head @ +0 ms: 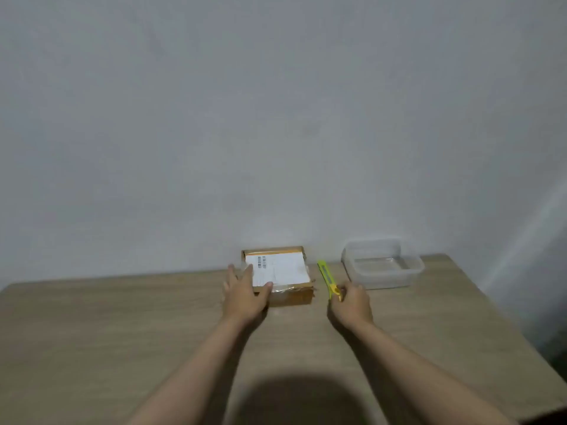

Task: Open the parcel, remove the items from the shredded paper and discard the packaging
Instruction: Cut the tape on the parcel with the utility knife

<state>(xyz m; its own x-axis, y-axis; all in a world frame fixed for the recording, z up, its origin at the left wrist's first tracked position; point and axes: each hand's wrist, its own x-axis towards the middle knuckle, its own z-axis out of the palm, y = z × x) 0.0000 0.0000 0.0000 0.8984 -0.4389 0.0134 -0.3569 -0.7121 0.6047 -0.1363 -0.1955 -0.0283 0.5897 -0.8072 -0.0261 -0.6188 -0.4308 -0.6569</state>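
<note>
Resting spread on parcel near-left edge, left hand; right hand fingers apparently closed on cutter

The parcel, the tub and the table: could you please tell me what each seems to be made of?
Parcel: brown cardboard, matte, with glossy clear tape and a white paper label.
Tub: clear plastic, see-through and slightly frosted.
Table: pale wood grain, matte; perhaps laminate rather than solid wood.

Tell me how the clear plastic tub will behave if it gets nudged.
The plastic tub looks empty and thin-walled, so probably light and apt to slide on the smooth table. Low and wide, it seems unlikely to tip.
</note>
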